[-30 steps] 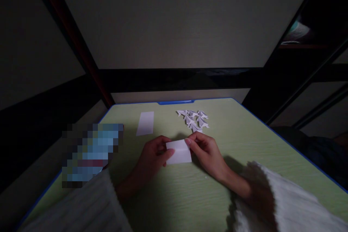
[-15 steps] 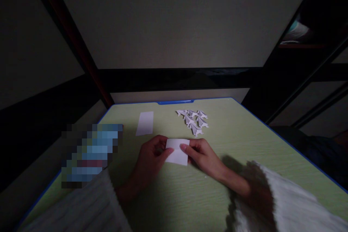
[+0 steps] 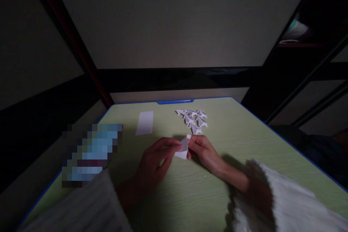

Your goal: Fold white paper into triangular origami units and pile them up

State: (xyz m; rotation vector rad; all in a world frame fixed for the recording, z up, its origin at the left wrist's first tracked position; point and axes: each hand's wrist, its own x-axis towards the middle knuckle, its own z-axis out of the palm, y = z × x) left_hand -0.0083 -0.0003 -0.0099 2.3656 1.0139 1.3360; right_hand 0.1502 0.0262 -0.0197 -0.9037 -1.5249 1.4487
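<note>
Between my hands, above the table, is a small piece of white paper (image 3: 181, 153), bent and tilted. My right hand (image 3: 202, 151) pinches its right side between thumb and fingers. On its left part lie the fingertips of my left hand (image 3: 160, 157), closed on the paper and partly covering it. Just beyond the hands sits a cluster of several folded white paper figures (image 3: 193, 120) with pointed ends. A flat white sheet of paper (image 3: 145, 123) lies to their left.
The light green table (image 3: 231, 134) has a blue edge and a blue handle strip (image 3: 175, 102) at the back. A pixelated blue item (image 3: 95, 156) lies at the left edge. Behind the table stands a pale panel (image 3: 174, 21).
The paper was held flat, facing me, with both thumbs on it; now it is bent and turned. My left hand has moved right, its fingers now over the paper.
</note>
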